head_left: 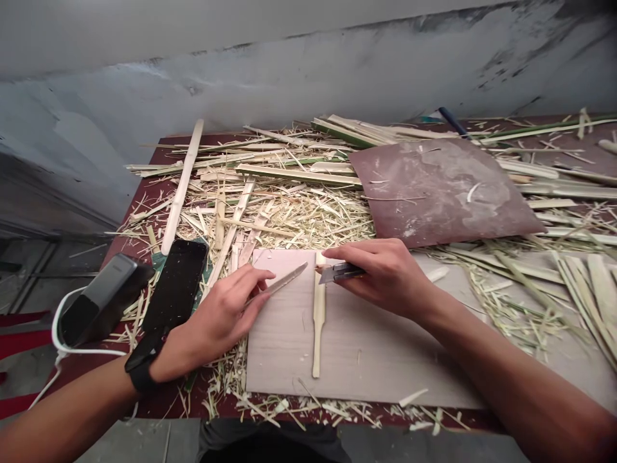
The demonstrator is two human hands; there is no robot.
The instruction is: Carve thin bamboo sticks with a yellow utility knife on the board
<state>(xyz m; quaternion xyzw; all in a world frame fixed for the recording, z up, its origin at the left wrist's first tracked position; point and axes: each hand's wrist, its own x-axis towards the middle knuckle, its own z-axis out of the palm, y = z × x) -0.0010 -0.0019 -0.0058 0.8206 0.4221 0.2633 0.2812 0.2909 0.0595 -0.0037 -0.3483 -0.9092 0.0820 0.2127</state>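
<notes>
Between the thumb and fingers of my left hand (pixel 236 305) is a thin, pointed strip (pixel 289 278), its tip reaching right over the wooden board (pixel 279 347). My right hand (pixel 380 273) is closed around a utility knife (pixel 342 272), the blade pointing left. Beneath the blade, a pale bamboo piece (pixel 319 315) with a narrowed lower part lies lengthwise on the board. Its upper end is partly hidden by my right fingers.
Bamboo shavings (pixel 308 215) and split strips cover the table behind the board. A brown sheet (pixel 443 193) lies at back right. At left are a black phone (pixel 176 283) and a grey device (pixel 103 299) with a white cable (pixel 56 321).
</notes>
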